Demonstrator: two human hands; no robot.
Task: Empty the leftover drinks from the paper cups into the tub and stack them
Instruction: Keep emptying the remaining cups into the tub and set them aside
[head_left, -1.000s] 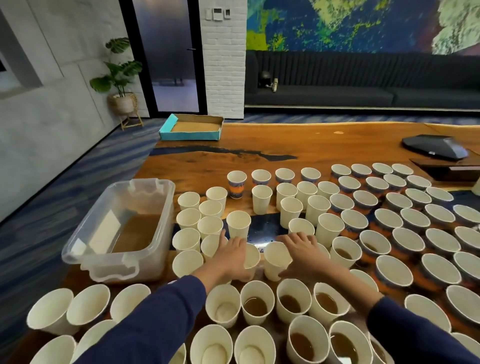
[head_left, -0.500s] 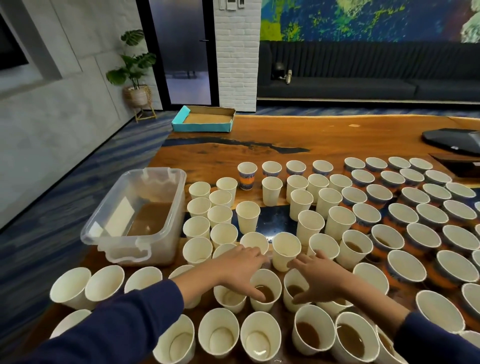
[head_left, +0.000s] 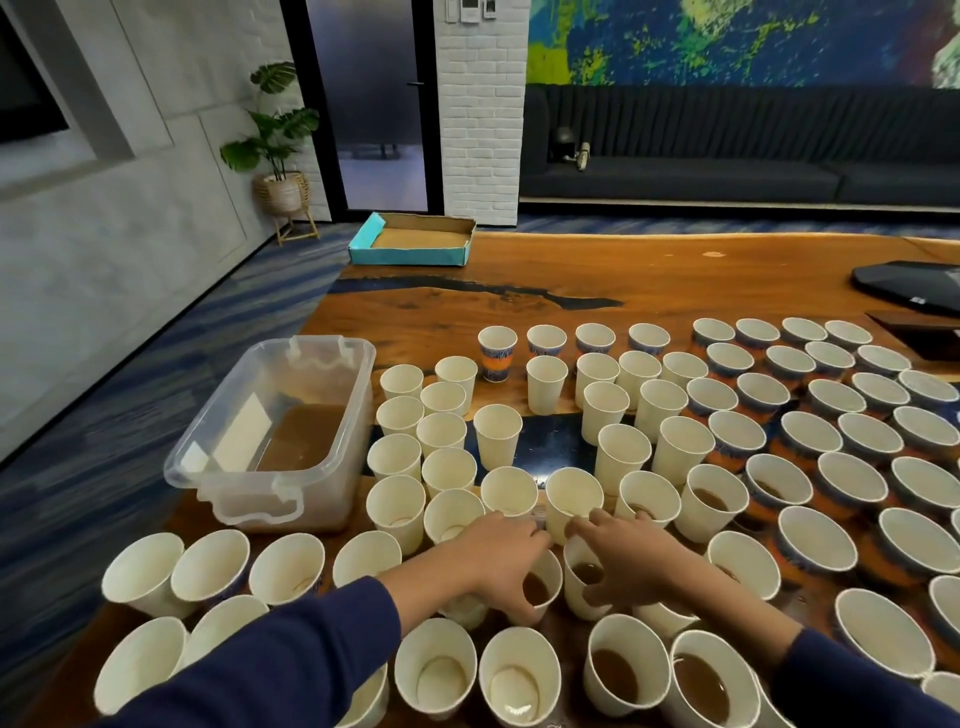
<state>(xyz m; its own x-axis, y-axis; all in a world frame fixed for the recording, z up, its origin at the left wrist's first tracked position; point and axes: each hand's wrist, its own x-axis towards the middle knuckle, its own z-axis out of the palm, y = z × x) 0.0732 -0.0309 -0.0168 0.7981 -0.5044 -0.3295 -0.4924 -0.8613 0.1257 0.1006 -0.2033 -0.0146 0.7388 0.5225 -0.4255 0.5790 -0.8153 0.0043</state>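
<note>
Long wooden table (head_left: 649, 275), crowded with white paper cups (head_left: 779, 441) from the near edge out to the right. Clear plastic tub (head_left: 270, 431) at the left side, brown liquid pooled in its bottom, just beside the cups. Shallow cardboard box (head_left: 413, 240) at the far end. Left hand (head_left: 498, 556) curled around a cup of brown drink (head_left: 537, 590) — thumb at the near side. Right hand (head_left: 631, 564) gripping the neighbouring cup (head_left: 584, 579), also part full, fingers spread over its rim. Both cups upright on the table, near the tub.
</note>
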